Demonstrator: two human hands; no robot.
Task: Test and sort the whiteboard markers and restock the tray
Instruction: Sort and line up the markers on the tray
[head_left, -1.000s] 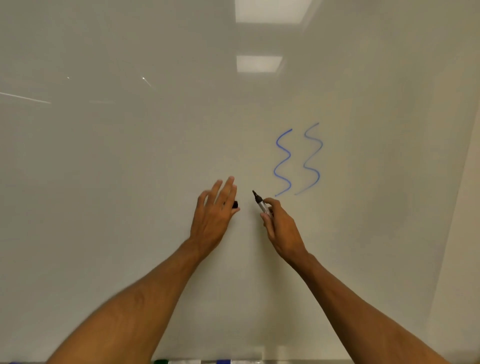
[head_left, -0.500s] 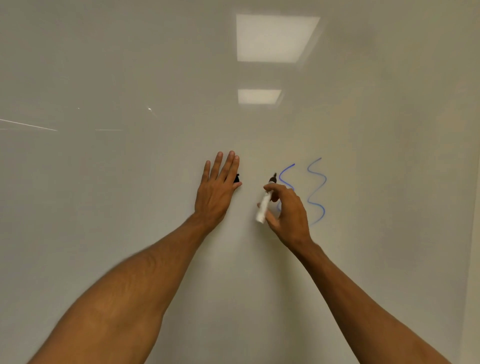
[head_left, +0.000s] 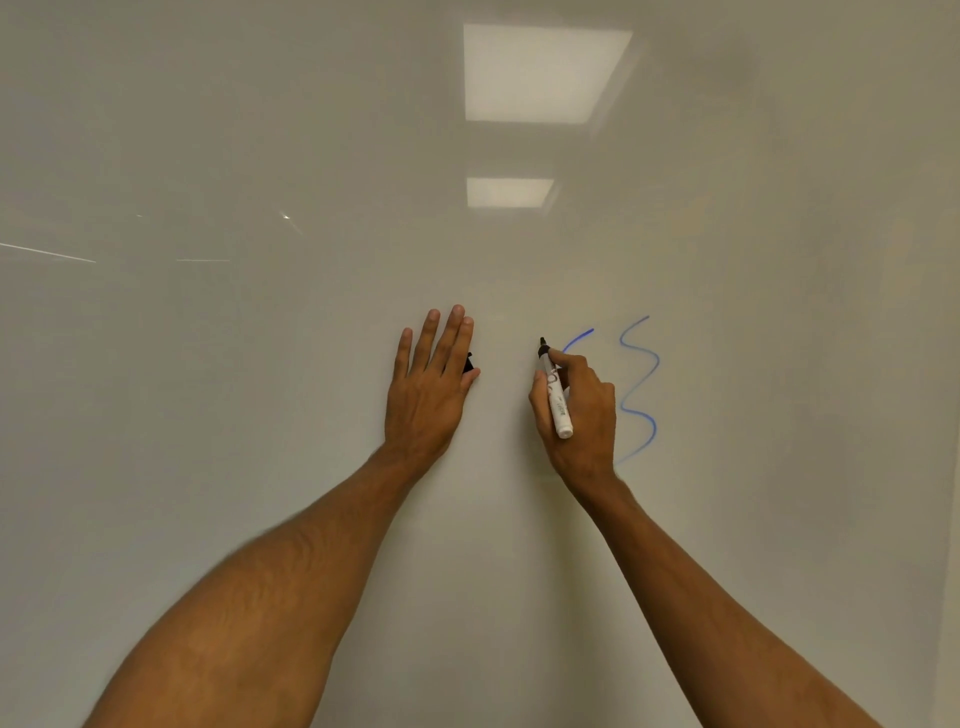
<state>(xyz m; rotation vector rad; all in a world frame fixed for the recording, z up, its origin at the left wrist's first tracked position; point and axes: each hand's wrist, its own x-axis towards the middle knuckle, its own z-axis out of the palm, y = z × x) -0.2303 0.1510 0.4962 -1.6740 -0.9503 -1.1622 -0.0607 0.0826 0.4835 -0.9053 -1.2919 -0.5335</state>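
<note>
My right hand (head_left: 582, 410) grips an uncapped white-barrelled marker (head_left: 555, 400) with a black tip pointing up at the whiteboard (head_left: 260, 415), just left of two blue wavy lines (head_left: 640, 387). The hand covers most of the left line. My left hand (head_left: 431, 384) lies flat against the board with straight fingers, and a small black marker cap (head_left: 468, 362) is tucked between its thumb and index finger. The tray is out of view.
Two ceiling lights (head_left: 540, 73) reflect in the glossy board above the hands. A few thin streaks (head_left: 49, 253) show at the upper left. The board's right edge (head_left: 948, 519) meets a wall.
The view tilted up, so the tray's edge left the frame. My right hand rose to the top of the left blue line and turned the marker upright. My left hand rose and flattened on the board.
</note>
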